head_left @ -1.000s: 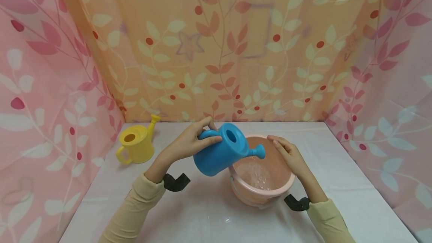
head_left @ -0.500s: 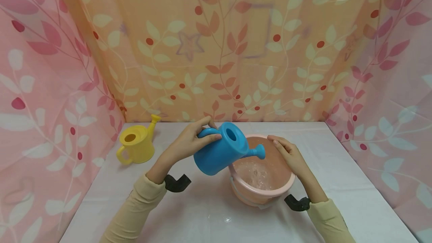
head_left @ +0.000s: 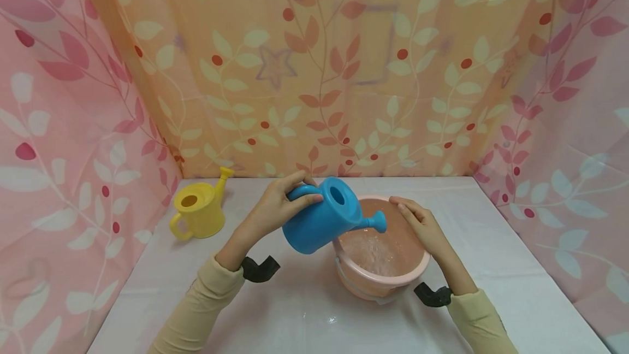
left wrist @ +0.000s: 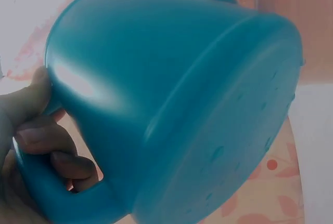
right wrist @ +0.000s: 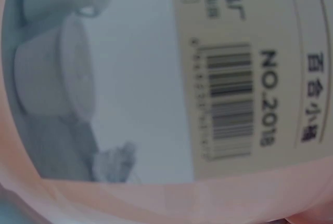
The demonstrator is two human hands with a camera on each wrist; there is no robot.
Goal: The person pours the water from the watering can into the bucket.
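My left hand grips the handle of a blue watering can, fingers curled through it and thumb on top. The can is tilted right, its sprinkler head over a pale pink bucket. Rippling, splashing water lies in the bucket. On the bucket's right rim my right hand holds on, thumb toward the inside. In the left wrist view, the can's wet underside has drops on it. A printed label on the bucket's outer wall fills most of the right wrist view; that hand is mostly hidden there.
A yellow watering can stands upright at the back left of the white-covered table. Small water drops lie on the cloth in front. Patterned curtains enclose the back and both sides.
The blue watering can has tipped and risen very slightly, with my left forearm shifting a little. The water's ripples in the bucket have changed. My right hand stays on the rim.
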